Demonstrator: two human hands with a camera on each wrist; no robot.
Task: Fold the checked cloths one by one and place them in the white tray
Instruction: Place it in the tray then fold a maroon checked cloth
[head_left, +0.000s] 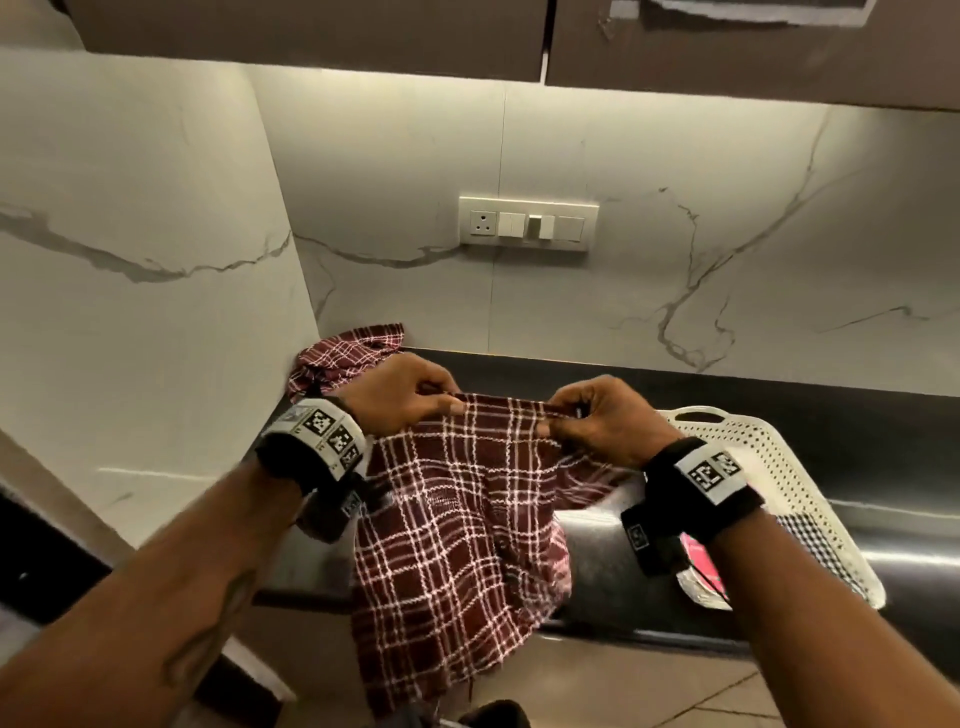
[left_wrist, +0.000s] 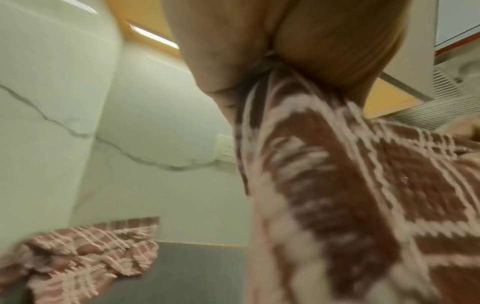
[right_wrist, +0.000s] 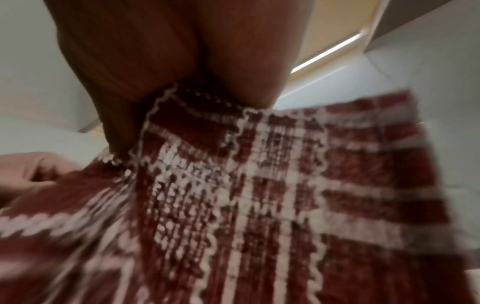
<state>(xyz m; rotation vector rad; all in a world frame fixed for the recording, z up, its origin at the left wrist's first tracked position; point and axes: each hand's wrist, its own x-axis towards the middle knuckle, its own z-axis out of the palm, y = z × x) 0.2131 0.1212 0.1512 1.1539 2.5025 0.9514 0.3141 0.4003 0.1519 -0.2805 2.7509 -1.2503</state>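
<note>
A maroon cloth with white checks (head_left: 457, 519) hangs in the air over the counter's front edge. My left hand (head_left: 410, 395) pinches its top edge at the left. My right hand (head_left: 587, 415) pinches the same edge at the right, a short stretch of cloth taut between them. Both wrist views show the checked cloth (left_wrist: 350, 195) (right_wrist: 246, 195) running up into the pinching fingers (left_wrist: 259, 51) (right_wrist: 155, 61). A second maroon checked cloth (head_left: 348, 356) (left_wrist: 85, 251) lies crumpled in the counter's back left corner. The white perforated tray (head_left: 769, 467) sits at the right, holding a folded black-and-white checked cloth (head_left: 826, 545).
The dark counter (head_left: 779, 400) runs along a marble wall with a switch panel (head_left: 529, 223). A side wall (head_left: 156, 312) closes the left. A pink and white item (head_left: 701, 571) lies at the tray's near end. Cabinets (head_left: 727, 41) hang overhead.
</note>
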